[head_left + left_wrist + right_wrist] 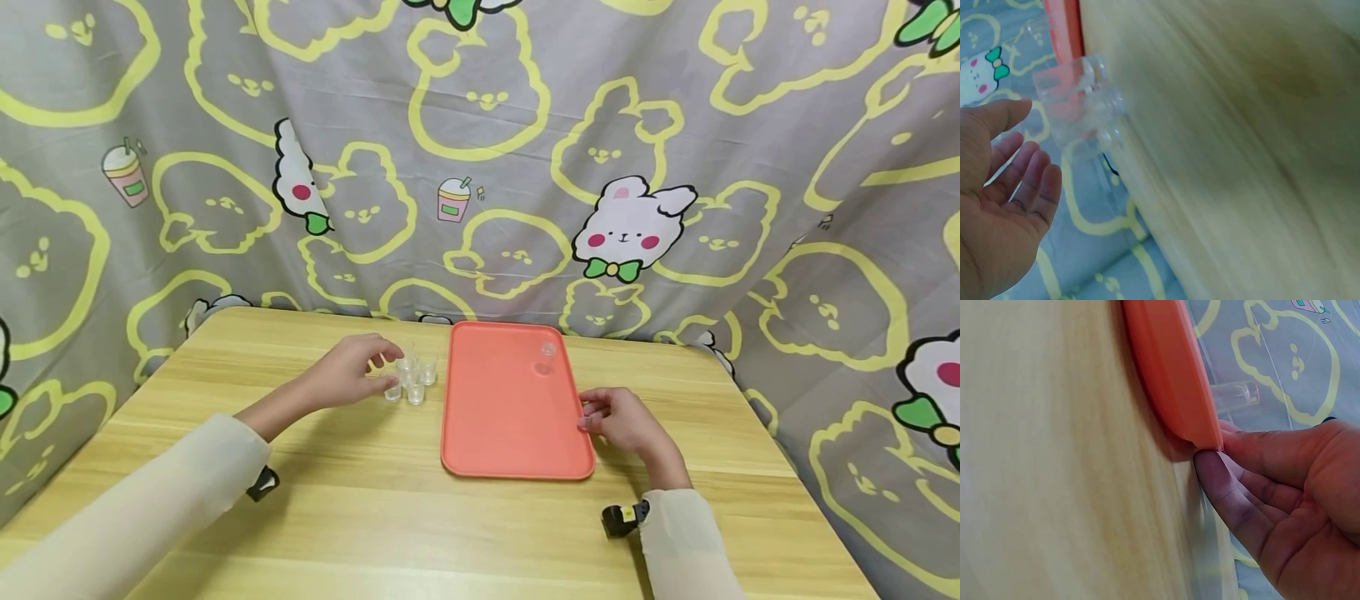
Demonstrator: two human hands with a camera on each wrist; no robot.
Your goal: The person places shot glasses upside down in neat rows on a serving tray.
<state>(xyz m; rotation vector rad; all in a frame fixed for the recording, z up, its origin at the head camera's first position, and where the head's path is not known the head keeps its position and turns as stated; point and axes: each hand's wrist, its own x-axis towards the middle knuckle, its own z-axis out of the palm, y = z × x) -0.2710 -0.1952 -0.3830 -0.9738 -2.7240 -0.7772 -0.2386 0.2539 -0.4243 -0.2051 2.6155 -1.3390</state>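
Left hand: fingers parted, nine o'clock of cups; I judge a reach, next needing a pinch. Right hand: pinching tray, three o'clock.

**Coral red against grey and yellow**

The tray is plain coral red; the small cups are clear. Pale yellow-brown wood grain streaks the worktop. The grey curtain carries yellow cartoon outlines, plus white rabbits with crimson cheeks and green bows. The sleeves are cream.
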